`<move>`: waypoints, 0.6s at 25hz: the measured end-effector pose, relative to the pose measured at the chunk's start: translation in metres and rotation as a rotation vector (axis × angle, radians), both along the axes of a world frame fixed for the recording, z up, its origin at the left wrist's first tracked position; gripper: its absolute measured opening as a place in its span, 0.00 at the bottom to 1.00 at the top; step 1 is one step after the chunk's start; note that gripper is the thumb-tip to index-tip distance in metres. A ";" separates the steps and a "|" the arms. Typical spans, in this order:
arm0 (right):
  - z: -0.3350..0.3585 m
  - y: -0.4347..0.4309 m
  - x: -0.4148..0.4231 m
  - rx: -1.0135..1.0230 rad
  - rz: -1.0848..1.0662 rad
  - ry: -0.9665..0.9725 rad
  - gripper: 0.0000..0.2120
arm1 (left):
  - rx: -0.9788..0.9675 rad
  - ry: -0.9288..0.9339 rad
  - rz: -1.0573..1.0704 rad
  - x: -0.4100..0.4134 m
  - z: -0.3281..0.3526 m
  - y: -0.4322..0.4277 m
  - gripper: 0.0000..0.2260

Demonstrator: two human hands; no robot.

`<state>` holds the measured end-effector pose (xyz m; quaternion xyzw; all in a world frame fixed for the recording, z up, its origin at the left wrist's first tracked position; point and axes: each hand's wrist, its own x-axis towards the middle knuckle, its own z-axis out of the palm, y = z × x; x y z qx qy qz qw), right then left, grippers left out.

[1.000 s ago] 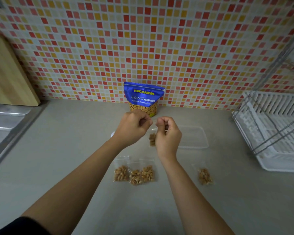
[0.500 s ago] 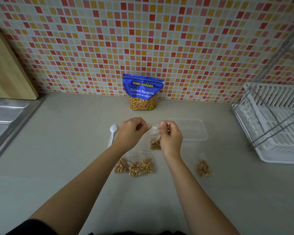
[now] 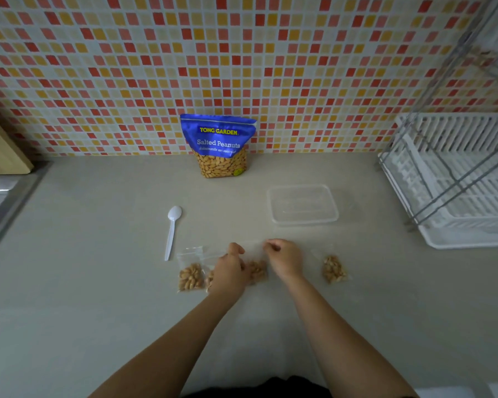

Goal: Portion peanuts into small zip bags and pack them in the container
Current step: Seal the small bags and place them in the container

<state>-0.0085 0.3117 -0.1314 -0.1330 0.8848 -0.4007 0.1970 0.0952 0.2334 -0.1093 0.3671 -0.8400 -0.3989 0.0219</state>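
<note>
Worktop (image 3: 98,311): grey, carries all items.
Dish rack (image 3: 457,182): right edge, unmoved.
Peanut pouch (image 3: 219,145): upright against tiled wall, as before.
Container (image 3: 302,203): right of pouch, now in full view beyond hands.
Left hand (image 3: 227,271), right hand (image 3: 285,259): lower than half a second ago, down at worktop. Both grip zip bag (image 3: 256,272); left fingers curled over its left side, right pinches top corner.
Zip bag: holds peanuts, now between filled bags (image 3: 189,271) and lone filled bag (image 3: 332,268).
Spoon (image 3: 171,231): left, unmoved.

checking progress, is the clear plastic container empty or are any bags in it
Empty. The clear rectangular plastic container shows no peanuts inside; the peanut-filled small clear zip bags lie on the grey counter nearer the person.
</note>
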 end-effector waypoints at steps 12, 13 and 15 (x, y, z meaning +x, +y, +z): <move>-0.020 0.080 -0.037 0.312 -0.372 0.217 0.22 | -0.156 -0.003 -0.172 -0.029 0.004 -0.003 0.14; -0.021 0.078 -0.034 0.286 -0.361 0.220 0.22 | -0.148 0.001 -0.171 -0.030 0.005 -0.002 0.13; -0.022 0.071 -0.025 0.128 -0.352 0.189 0.19 | -0.121 0.021 -0.157 -0.030 0.007 -0.002 0.12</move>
